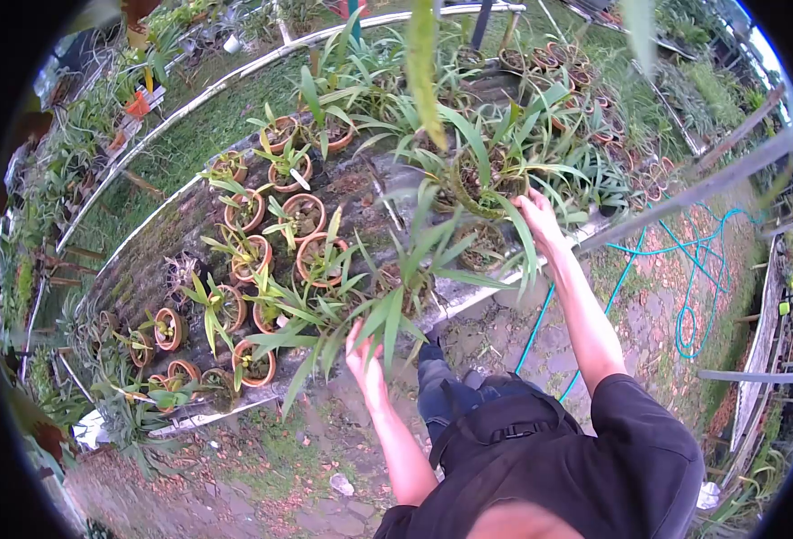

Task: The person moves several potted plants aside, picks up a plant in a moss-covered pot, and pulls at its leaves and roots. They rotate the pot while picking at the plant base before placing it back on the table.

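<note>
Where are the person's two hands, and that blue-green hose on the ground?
left hand (362,352), head view, on the middle of the hand.
right hand (537,216), head view, on the back of the hand.
hose (681,337), head view, on its coiled loop.

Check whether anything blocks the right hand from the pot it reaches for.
Nothing solid does: the right hand is at the rim of the leafy pot, with only that plant's long leaves drooping around it.
</note>
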`<move>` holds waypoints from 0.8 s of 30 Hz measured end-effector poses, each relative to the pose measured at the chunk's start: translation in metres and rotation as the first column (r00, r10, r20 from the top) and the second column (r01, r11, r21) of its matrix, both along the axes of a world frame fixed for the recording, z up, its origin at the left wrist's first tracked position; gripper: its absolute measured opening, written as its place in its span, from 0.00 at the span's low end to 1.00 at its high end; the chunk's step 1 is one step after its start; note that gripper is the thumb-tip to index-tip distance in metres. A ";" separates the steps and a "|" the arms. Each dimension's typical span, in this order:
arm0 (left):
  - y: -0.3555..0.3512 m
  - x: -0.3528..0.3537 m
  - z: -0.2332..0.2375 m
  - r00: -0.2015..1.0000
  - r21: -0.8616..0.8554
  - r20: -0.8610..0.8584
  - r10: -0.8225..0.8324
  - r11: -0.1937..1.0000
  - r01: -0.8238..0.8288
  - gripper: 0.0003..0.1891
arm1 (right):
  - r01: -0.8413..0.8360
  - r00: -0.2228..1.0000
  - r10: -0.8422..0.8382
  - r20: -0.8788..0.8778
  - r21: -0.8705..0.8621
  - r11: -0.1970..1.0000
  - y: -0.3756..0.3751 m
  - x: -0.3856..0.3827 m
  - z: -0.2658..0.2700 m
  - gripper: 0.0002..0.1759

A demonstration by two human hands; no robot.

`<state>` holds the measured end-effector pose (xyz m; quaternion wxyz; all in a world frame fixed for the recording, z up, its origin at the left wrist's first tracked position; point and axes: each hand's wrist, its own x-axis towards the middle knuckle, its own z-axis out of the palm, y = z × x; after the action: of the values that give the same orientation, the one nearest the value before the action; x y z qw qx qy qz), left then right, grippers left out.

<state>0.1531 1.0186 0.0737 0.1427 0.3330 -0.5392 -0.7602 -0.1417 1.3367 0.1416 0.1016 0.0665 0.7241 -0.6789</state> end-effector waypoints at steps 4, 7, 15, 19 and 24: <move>0.017 0.024 -0.011 0.983 -0.413 0.008 0.181 0.896 -0.162 0.13 | 0.072 0.997 -0.071 0.027 -0.041 0.997 0.070 0.061 0.003 0.20; 0.060 0.035 0.037 0.942 -0.664 -0.056 0.332 0.692 -0.284 0.13 | 0.059 0.998 -0.059 -0.004 -0.055 0.997 0.112 0.116 0.007 0.24; 0.193 0.052 0.090 0.923 -0.289 -0.154 -0.352 0.910 0.298 0.19 | 0.083 0.993 -0.072 0.093 -0.124 0.989 0.170 0.268 0.035 0.29; 0.236 0.041 0.098 0.658 0.322 -0.441 -0.610 0.577 0.751 0.35 | 0.046 0.999 -0.044 -0.028 0.049 0.998 0.179 0.313 0.029 0.35; 0.237 0.057 0.043 0.738 0.530 -0.363 -0.569 0.525 0.666 0.31 | 0.015 0.989 0.025 -0.145 0.270 0.963 0.160 0.373 0.103 0.36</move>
<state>0.2101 1.2560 0.1170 -0.2176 0.0910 -0.3231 -0.9165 0.2318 1.4972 0.2450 0.0394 0.0275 0.8157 -0.5765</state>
